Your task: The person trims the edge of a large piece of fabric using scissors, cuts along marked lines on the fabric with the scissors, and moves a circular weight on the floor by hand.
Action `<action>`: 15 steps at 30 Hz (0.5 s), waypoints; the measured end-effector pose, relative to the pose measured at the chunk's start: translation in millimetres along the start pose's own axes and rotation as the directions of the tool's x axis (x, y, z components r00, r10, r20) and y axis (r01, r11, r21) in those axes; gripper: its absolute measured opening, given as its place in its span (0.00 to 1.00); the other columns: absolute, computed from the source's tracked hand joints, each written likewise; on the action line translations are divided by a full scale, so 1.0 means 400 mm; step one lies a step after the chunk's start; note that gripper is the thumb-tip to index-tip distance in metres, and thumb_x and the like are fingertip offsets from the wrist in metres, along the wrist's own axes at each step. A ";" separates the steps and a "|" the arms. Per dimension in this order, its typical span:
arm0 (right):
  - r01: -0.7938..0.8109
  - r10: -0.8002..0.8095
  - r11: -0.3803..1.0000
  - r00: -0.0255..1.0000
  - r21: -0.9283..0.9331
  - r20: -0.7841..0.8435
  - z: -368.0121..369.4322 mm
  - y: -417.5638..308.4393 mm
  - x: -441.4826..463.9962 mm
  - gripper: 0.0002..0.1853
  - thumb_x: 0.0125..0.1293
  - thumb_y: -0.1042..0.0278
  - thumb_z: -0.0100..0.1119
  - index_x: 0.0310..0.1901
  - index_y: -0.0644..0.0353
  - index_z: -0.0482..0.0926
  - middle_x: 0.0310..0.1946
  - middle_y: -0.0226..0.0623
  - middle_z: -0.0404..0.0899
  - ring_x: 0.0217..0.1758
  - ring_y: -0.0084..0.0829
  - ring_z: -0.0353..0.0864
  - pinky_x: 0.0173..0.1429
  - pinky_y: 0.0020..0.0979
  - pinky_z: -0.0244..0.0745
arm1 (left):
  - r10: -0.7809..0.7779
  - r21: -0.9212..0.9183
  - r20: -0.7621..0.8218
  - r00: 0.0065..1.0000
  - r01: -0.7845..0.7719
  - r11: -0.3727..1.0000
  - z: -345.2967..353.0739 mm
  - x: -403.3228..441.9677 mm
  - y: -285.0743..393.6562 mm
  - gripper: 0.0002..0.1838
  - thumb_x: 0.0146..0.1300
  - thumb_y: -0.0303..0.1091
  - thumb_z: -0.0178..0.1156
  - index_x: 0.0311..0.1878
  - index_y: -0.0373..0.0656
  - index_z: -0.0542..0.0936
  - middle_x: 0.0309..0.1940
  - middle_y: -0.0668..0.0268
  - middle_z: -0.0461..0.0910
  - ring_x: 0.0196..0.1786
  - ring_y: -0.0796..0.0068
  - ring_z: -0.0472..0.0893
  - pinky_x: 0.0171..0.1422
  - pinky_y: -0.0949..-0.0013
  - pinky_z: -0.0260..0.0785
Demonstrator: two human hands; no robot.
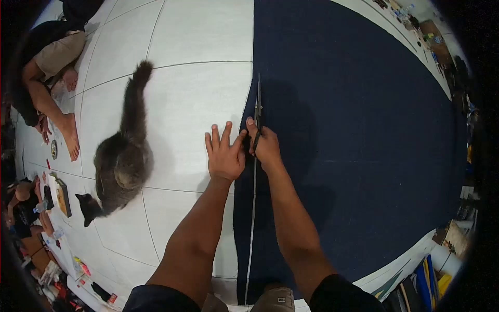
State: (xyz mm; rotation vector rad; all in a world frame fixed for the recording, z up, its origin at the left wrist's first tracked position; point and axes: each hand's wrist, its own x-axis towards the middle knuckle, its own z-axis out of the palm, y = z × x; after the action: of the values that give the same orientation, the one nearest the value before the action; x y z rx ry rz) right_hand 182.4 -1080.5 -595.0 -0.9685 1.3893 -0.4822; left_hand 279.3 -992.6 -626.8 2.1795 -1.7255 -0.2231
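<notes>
A large dark blue cloth (364,156) lies spread over the white tiled floor. A cut runs up from its near edge, parting a narrow strip (243,218) from the main piece, with white floor showing between. My right hand (266,148) is closed round the handles of dark scissors (259,101), whose blades point away from me at the top of the cut. Just left of it, my left hand (226,156) rests with fingers spread, mostly on the tiles, its thumb at the strip's edge beside the scissors.
A grey cat (122,166) is on the tiles (192,104) to the left. Beyond it sits a person (57,67) with a bare foot; another person (23,205) is lower left. Tools and bottles lie along both sides. Blue and yellow items (429,281) stand lower right.
</notes>
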 end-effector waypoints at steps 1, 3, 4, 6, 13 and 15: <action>-0.029 0.029 0.998 1.000 0.047 0.009 0.000 -0.019 0.018 0.28 0.64 0.38 0.60 0.23 0.58 0.71 0.15 0.27 0.66 0.15 0.21 0.67 0.19 0.25 0.61 | -0.001 0.006 -0.001 1.000 0.001 1.000 0.001 0.001 -0.001 0.22 0.63 0.36 0.52 0.61 0.57 0.77 0.72 0.58 0.58 0.75 0.40 0.49 0.76 0.36 0.37; -0.060 0.058 0.993 0.998 0.097 0.021 0.008 -0.050 0.054 0.28 0.63 0.38 0.60 0.23 0.58 0.71 0.15 0.27 0.66 0.15 0.21 0.67 0.19 0.25 0.60 | 0.008 -0.009 -0.019 1.000 -0.008 1.000 0.000 0.003 0.000 0.22 0.62 0.36 0.53 0.60 0.56 0.78 0.71 0.57 0.60 0.74 0.40 0.52 0.75 0.36 0.39; -0.060 0.059 0.995 0.998 0.085 0.004 0.013 -0.061 0.067 0.28 0.63 0.38 0.60 0.23 0.58 0.71 0.15 0.27 0.65 0.15 0.21 0.67 0.19 0.25 0.60 | 0.018 0.010 -0.022 1.000 -0.017 1.000 -0.003 0.006 0.001 0.21 0.61 0.36 0.54 0.59 0.55 0.79 0.70 0.57 0.61 0.74 0.40 0.54 0.75 0.35 0.41; -0.065 0.066 0.995 0.998 0.073 -0.012 0.014 -0.074 0.089 0.28 0.63 0.37 0.60 0.23 0.57 0.71 0.14 0.26 0.65 0.15 0.21 0.66 0.19 0.25 0.60 | 0.006 0.017 0.012 1.000 -0.006 1.000 -0.004 0.009 0.004 0.21 0.61 0.36 0.54 0.59 0.55 0.79 0.70 0.56 0.61 0.74 0.40 0.53 0.75 0.36 0.40; -0.011 0.012 1.000 0.997 0.012 -0.081 0.016 -0.067 0.123 0.27 0.64 0.41 0.62 0.22 0.58 0.72 0.13 0.26 0.65 0.13 0.20 0.66 0.18 0.25 0.60 | 0.000 -0.015 0.011 1.000 0.000 1.000 -0.005 0.012 0.004 0.20 0.61 0.37 0.54 0.58 0.54 0.78 0.70 0.55 0.61 0.74 0.39 0.52 0.75 0.36 0.38; 0.000 0.001 1.000 0.996 0.006 -0.088 0.019 -0.069 0.135 0.26 0.63 0.42 0.62 0.22 0.58 0.72 0.13 0.26 0.65 0.13 0.20 0.66 0.18 0.25 0.60 | -0.004 -0.017 0.018 1.000 0.004 1.000 -0.008 0.013 0.003 0.20 0.61 0.37 0.54 0.58 0.54 0.78 0.70 0.55 0.61 0.74 0.39 0.52 0.75 0.36 0.38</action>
State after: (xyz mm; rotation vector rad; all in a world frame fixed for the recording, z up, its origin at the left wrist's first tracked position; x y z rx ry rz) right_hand 205.6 -1136.1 -606.1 -0.9518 1.4666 -0.5335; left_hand 280.8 -997.3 -622.9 2.1755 -1.7231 -0.2576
